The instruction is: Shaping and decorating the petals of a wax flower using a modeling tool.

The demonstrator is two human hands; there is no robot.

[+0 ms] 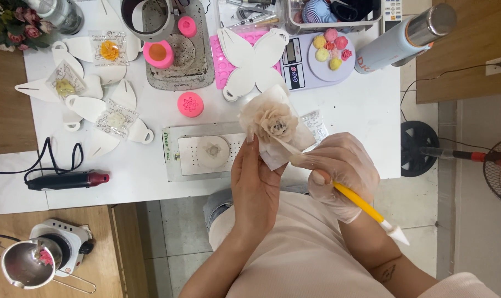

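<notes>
Head view: the bare left hand [256, 185] grips from below a cream wax flower [273, 122] on white paper, above the white table [349, 110]; the gloved right hand [338, 171] clasps a yellow tool [366, 207] and touches the paper's edge

White table [366, 110] — scale [311, 63], pink moulds [190, 104], paper cutouts [253, 60], heat tool [68, 180] lie on it.

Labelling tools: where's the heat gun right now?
In the head view the black heat gun with its red nozzle lies on the left side of the white table, near its front edge, left of the metal tray.
</notes>
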